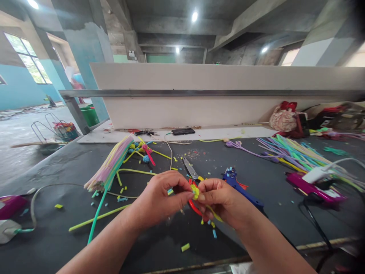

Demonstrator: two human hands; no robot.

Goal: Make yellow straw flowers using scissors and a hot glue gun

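Between the fingertips of my left hand (168, 194) and my right hand (222, 198), in the middle of the table, is a small bunched piece of yellow pipe cleaner (195, 191). Both hands pinch it, and a yellow stem hangs below my right fingers. Scissors (190, 168) with red handles lie under and behind my hands, their blades pointing away. A blue glue gun (242, 190) rests just right of my right hand. Short yellow and blue snippets, such as one yellow snippet (185, 247), are scattered around.
To the left lies a bundle of pastel pipe cleaners (110, 165), with loose yellow stems nearby. A phone (183, 131) sits on the back ledge. More pipe cleaners (299, 152) and a magenta power strip (316, 188) with cords are on the right. A white board (199, 110) bounds the back.
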